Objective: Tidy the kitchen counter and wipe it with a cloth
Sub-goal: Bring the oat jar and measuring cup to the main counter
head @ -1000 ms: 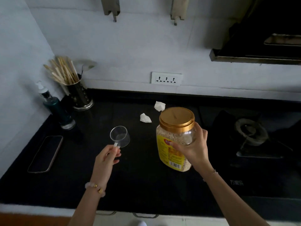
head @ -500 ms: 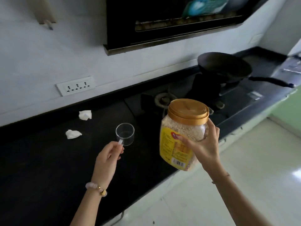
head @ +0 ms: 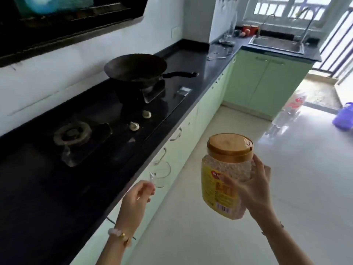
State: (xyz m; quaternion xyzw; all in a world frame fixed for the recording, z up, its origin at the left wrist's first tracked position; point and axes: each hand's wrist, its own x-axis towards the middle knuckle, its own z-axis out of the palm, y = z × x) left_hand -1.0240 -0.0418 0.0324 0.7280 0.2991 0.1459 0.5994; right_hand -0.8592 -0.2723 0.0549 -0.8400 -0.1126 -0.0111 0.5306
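Clearing seems underway: the left hand [head: 136,196] pinches the clear measuring cup [head: 162,174] by its handle, and the right hand [head: 252,188] grips the grain jar [head: 222,180] at 5 o'clock, off the table [head: 38,188]. The wok [head: 135,66] remains, and wiping seems not yet begun.

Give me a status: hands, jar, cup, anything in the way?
Left hand pinches clear cup by its handle. Right hand grips lidded jar over the floor. Wok sits on stove, well clear.
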